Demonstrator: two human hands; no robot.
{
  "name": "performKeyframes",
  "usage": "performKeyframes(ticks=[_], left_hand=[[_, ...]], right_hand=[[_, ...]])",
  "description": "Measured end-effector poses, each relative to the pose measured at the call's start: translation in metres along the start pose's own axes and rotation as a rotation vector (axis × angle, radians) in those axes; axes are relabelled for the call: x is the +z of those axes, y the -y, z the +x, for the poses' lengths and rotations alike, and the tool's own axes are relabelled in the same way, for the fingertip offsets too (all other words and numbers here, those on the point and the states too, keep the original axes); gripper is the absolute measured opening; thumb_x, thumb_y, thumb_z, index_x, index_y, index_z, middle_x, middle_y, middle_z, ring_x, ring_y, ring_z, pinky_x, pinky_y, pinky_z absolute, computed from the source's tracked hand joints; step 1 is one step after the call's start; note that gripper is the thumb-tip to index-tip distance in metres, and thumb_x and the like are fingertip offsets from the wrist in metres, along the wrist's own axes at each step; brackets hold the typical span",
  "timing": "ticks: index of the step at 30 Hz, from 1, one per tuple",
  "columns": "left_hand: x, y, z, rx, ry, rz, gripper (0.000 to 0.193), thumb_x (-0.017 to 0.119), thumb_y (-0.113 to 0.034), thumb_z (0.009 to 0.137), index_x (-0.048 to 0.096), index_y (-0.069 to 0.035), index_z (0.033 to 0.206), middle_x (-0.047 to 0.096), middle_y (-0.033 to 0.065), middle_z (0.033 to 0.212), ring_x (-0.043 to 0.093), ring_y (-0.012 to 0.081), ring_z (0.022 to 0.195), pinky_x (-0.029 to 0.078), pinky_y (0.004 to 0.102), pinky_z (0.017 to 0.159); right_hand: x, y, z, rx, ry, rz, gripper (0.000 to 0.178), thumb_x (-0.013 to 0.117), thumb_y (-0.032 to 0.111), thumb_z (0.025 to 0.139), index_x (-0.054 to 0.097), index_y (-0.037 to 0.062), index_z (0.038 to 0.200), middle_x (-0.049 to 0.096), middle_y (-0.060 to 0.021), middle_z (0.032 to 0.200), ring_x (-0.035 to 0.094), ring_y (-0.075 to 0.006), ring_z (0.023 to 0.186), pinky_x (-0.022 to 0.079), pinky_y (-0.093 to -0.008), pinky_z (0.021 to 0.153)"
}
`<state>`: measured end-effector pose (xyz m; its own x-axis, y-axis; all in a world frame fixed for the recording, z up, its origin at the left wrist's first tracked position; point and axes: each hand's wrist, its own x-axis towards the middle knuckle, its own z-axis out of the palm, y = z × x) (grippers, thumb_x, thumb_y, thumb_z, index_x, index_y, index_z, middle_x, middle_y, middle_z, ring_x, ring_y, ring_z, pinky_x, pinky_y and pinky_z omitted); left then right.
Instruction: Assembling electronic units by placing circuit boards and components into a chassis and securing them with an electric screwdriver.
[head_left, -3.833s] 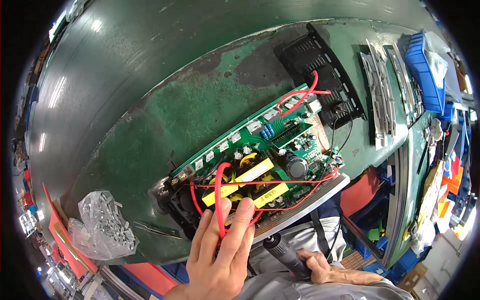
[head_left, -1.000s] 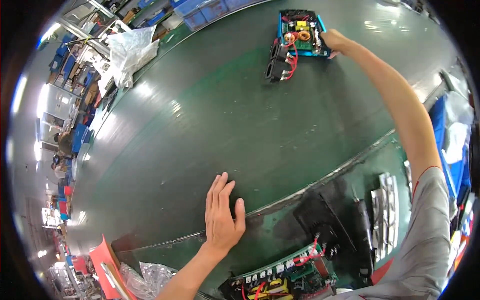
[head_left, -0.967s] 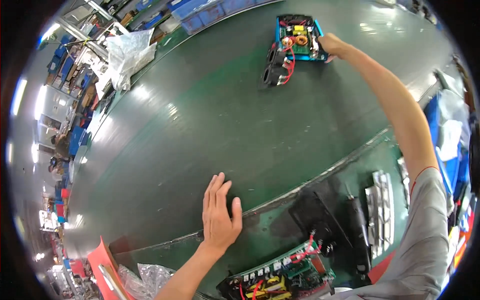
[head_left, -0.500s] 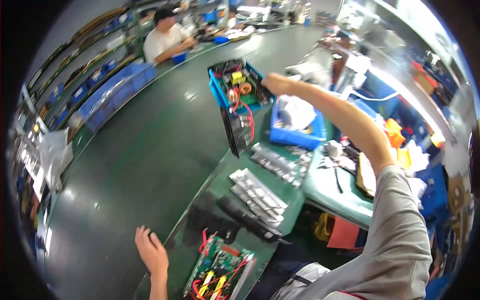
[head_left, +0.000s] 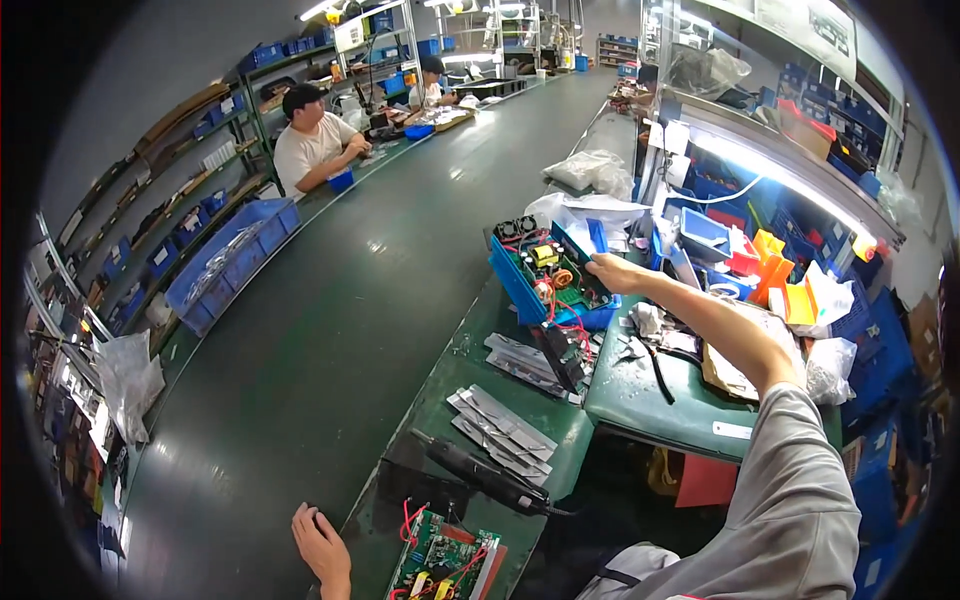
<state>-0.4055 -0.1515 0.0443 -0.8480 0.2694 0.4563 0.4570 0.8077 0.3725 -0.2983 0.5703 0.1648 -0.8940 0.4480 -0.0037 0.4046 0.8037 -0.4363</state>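
My right hand point(head_left: 612, 272) is stretched out to the right and grips the rim of a blue open case point(head_left: 548, 285) that holds a green circuit board with coils and red wires. A black part point(head_left: 565, 355) hangs from the case on the red wires. My left hand point(head_left: 322, 549) rests flat, fingers spread, on the dark green conveyor belt point(head_left: 330, 330) near the bottom edge. Beside it lies a second green circuit board point(head_left: 445, 565) with red wires and yellow parts.
Grey metal plates point(head_left: 500, 430) and a black power screwdriver point(head_left: 480, 470) lie on the green bench. A cluttered side table point(head_left: 690, 390) with blue bins, orange parts and bags is at right. Two seated people point(head_left: 315, 145) work across the belt; blue crates point(head_left: 225, 260) stand at left.
My right hand has carried the blue case from far across the belt over to the bench on my right. My view has swung right. The left hand stays on the belt.
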Motion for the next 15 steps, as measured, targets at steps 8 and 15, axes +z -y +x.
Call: performKeyframes(ticks=[8, 15], left_hand=[[-0.025, -0.037, -0.006, 0.048, 0.071, -0.19, 0.017, 0.056, -0.009, 0.104, 0.066, 0.003, 0.111, 0.067, 0.0187, 0.12, 0.061, 0.0388, 0.119, 0.049, 0.0442, 0.101], [-0.081, -0.099, -0.007, 0.076, 0.414, -0.29, 0.019, 0.061, -0.013, 0.102, 0.071, 0.001, 0.11, 0.071, 0.0176, 0.113, 0.066, 0.0347, 0.109, 0.051, 0.0401, 0.097]], right_hand=[[-0.006, 0.036, -0.008, 0.052, 0.063, 0.009, 0.049, 0.041, 0.039, 0.109, 0.062, -0.0038, 0.118, 0.069, -0.0297, 0.106, 0.071, -0.0441, 0.096, 0.053, -0.0529, 0.087], [-0.02, 0.038, -0.056, -0.166, -0.333, 0.063, 0.03, 0.053, 0.017, 0.105, 0.064, 0.0023, 0.129, 0.069, -0.0194, 0.119, 0.066, -0.033, 0.113, 0.05, -0.0422, 0.098]])
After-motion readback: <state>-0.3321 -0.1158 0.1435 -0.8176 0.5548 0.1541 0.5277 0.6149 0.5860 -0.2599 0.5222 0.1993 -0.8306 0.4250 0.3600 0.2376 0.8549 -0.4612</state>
